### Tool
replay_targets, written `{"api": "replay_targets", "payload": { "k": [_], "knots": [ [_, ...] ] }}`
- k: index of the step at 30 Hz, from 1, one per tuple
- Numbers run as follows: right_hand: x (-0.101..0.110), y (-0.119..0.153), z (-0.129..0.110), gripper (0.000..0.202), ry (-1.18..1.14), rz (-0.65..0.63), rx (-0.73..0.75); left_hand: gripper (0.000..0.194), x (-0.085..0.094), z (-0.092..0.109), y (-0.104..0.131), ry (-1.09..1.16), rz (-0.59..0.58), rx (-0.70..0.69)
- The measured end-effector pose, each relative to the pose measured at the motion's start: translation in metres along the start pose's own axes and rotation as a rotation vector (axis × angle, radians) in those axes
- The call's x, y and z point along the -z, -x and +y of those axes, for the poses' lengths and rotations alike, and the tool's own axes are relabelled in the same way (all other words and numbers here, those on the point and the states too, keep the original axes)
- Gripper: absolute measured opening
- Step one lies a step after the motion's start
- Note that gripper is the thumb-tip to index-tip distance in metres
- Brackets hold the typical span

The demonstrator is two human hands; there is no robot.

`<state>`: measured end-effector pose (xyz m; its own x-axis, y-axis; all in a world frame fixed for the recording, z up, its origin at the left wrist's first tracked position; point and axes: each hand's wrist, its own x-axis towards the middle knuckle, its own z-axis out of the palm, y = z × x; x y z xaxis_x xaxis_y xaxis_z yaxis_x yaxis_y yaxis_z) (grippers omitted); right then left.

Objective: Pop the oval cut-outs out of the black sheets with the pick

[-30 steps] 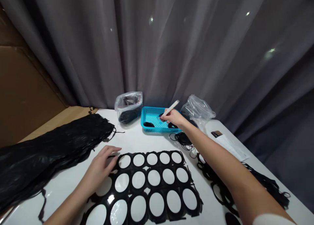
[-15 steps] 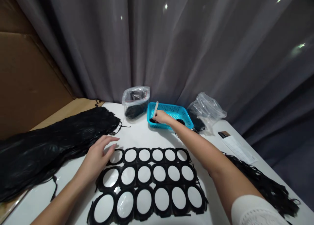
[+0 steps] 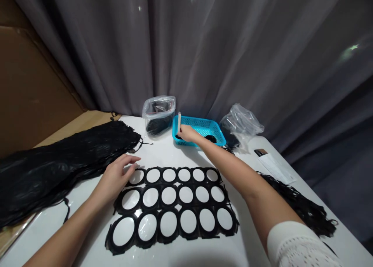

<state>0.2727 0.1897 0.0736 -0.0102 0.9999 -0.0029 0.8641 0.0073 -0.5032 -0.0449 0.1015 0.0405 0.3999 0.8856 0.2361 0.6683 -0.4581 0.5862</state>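
My right hand (image 3: 186, 132) reaches over the left end of a blue plastic basket (image 3: 219, 126), its fingers closed around a pale flat stick (image 3: 179, 121) that stands nearly upright. The stick's lower end is hidden by the hand, beside something black in the basket. A second black item (image 3: 210, 138) lies at the basket's right side. Below, several black rings joined in three rows (image 3: 159, 197) lie flat on the white table. At their upper left corner my left hand (image 3: 121, 170) hovers or rests with fingers apart, holding nothing.
A clear bag with black contents (image 3: 159, 117) stands left of the basket, another clear bag (image 3: 241, 121) right of it. Black sheeting (image 3: 67, 162) covers the left side. Black strips (image 3: 300, 206), a paper (image 3: 275, 168) and a dark phone-like object (image 3: 260, 152) lie right. Behind hangs a grey curtain (image 3: 186, 57).
The view has shifted slightly, so everything sits a little higher. The stick in my right hand has turned more upright. My left hand keeps its place by the rings.
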Motion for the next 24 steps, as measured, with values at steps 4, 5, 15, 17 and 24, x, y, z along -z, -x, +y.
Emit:
{"api": "replay_targets", "payload": {
  "k": [4, 5, 15, 17, 24],
  "knots": [
    [0.019, 0.023, 0.011, 0.011, -0.16, 0.103, 0.08, 0.035, -0.004, -0.003, 0.0, -0.067, -0.003, -0.058],
    [0.024, 0.034, 0.017, 0.012, -0.27, 0.126, 0.114, 0.035, -0.006, -0.002, 0.0, -0.086, 0.003, -0.082],
    [0.007, 0.212, 0.09, 0.024, -0.952, 0.157, -0.125, 0.027, -0.061, 0.08, 0.009, -0.049, -0.263, -0.502],
    [-0.002, 0.23, 0.096, 0.022, -0.949, 0.194, -0.185, 0.027, -0.075, 0.099, -0.001, -0.047, -0.315, -0.552],
    [-0.002, 0.25, 0.094, 0.026, -0.969, 0.32, -0.176, 0.03, -0.089, 0.131, -0.129, -0.266, -0.166, -0.346]
  ]
}}
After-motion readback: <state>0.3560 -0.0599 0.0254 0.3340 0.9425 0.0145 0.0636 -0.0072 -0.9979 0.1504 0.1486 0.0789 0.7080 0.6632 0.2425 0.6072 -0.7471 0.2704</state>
